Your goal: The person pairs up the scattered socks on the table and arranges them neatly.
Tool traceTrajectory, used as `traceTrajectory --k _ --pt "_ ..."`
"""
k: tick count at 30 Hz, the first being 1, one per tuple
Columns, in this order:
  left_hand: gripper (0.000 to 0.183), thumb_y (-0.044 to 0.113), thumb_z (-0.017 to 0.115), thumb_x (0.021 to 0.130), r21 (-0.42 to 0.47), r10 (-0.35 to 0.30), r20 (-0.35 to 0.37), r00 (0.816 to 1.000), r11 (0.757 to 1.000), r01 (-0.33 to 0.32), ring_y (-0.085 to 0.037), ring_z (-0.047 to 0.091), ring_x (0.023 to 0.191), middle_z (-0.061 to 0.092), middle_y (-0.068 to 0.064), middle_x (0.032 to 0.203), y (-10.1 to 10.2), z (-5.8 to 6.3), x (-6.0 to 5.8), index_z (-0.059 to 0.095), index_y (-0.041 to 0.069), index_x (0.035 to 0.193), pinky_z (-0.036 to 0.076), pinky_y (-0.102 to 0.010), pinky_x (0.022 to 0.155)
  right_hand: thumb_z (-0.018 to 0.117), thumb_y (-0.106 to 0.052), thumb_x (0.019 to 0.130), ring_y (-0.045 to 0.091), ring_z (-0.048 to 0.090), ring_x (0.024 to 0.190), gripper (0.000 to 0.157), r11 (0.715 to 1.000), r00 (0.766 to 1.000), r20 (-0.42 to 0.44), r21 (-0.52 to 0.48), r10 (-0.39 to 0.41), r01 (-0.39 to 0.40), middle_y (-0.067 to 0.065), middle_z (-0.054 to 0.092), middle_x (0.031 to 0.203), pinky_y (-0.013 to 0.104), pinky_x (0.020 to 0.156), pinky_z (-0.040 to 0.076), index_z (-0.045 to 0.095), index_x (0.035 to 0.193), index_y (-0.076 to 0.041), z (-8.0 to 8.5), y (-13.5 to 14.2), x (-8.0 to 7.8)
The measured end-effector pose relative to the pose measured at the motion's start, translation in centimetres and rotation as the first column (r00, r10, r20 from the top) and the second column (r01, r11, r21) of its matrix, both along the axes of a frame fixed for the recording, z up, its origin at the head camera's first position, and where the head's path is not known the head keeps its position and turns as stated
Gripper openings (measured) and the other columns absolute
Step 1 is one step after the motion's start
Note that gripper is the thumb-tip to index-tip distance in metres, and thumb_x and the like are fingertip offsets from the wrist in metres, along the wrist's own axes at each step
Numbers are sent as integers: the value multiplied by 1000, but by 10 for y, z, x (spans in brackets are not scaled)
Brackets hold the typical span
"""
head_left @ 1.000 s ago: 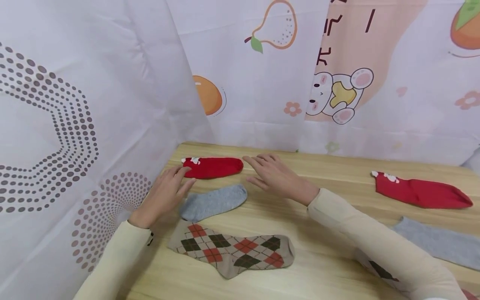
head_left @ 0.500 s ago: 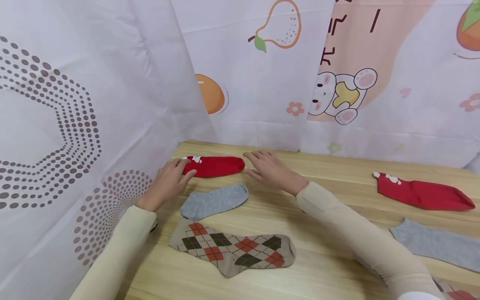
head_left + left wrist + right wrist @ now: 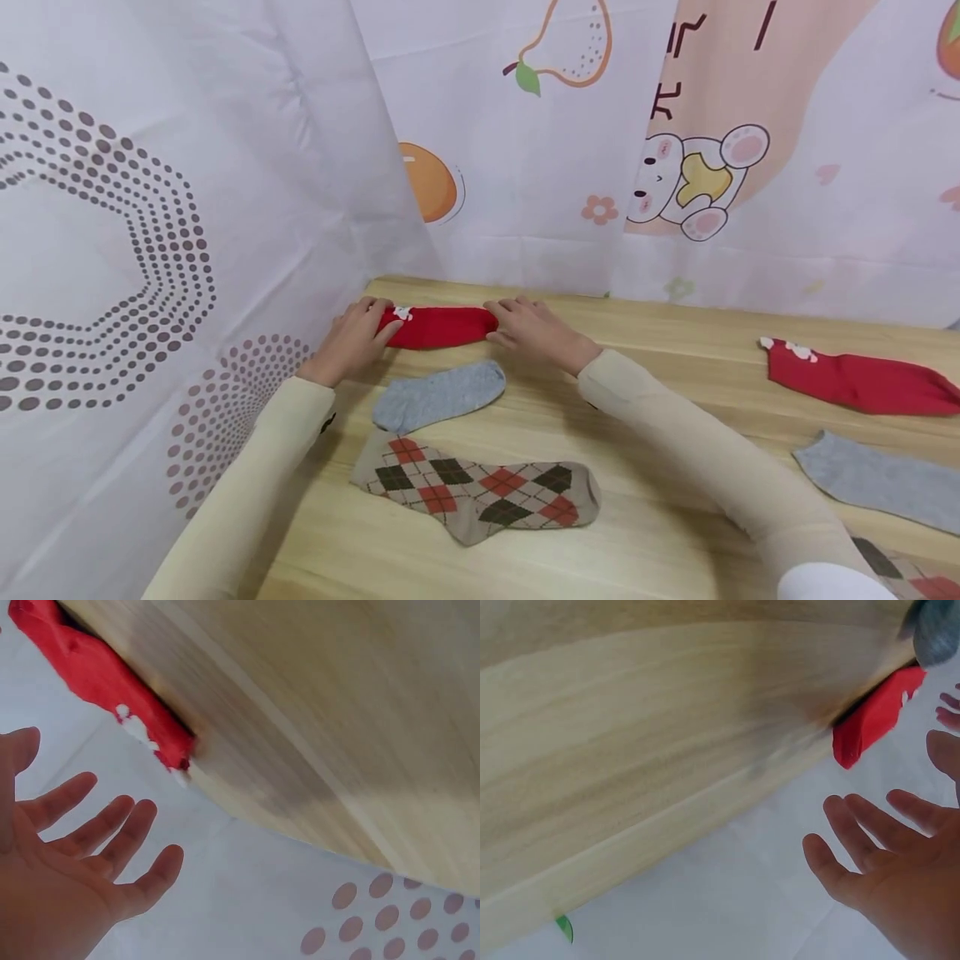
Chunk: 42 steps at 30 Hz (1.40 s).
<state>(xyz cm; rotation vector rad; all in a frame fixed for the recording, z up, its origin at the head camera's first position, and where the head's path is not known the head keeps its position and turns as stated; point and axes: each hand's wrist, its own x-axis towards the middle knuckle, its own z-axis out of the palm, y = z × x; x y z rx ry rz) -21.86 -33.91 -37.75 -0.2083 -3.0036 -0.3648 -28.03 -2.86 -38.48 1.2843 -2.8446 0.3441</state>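
Red sock on the tabletop, 12 o'clock of a grey sock. Left hand at its 9 o'clock end, right hand at 3. Both grips loose, fingers apart.

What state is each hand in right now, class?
Left hand: open, holding nothing, near the red sock.
Right hand: open, holding nothing, near the same sock.

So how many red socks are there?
2: one red sock between the left hand and right hand; the other red sock near the head view's right edge.
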Motion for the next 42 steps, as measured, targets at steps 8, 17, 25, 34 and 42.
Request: traceTrajectory --k 8,17,25,34,42 --pt "51 29 51 104 -43 28 75 997 999 -25 -46 39 130 40 -26 146 -1 -6 -16 44 2 146 34 -67 102 57 -34 101 34 51 124 52 999 1000 13 44 7 -8 15 53 139 54 101 44 47 147 -12 -8 -11 4" --pt "46 23 53 103 -81 40 122 992 996 -31 -44 42 128 46 -26 142 -4 -12 -29 49 0 143 37 -63 102 53 -32 103 32 54 116 44 997 1000 -7 79 -21 22 15 56 131 48 93 49 52 137 -5 -14 -21 2" --pt "33 9 52 101 -66 47 97 994 997 -41 -44 49 114 53 -27 126 -7 -19 -36 56 -2 131 43 -61 93 51 -29 105 29 55 108 32 980 997 -73 197 2 12 12 59 119 46 85 52 67 119 -5 -18 -22 -3" --pt "22 7 55 97 35 82 113 990 996 -86 -39 50 104 54 -25 110 -13 -19 -42 59 -6 114 46 -54 90 58 -13 100 23 61 81 24 1000 1000 -20 19 5 -5 8 64 86 38 72 54 69 80 -8 -11 -24 -15" --pt "14 6 48 102 209 62 157 986 973 -94 -31 53 89 58 -22 97 -14 -23 -42 46 -2 113 45 -40 77 58 3 91 19 55 72 13 999 1000 9 30 -27 27 8 66 81 33 68 52 68 88 -5 -10 -30 -20"
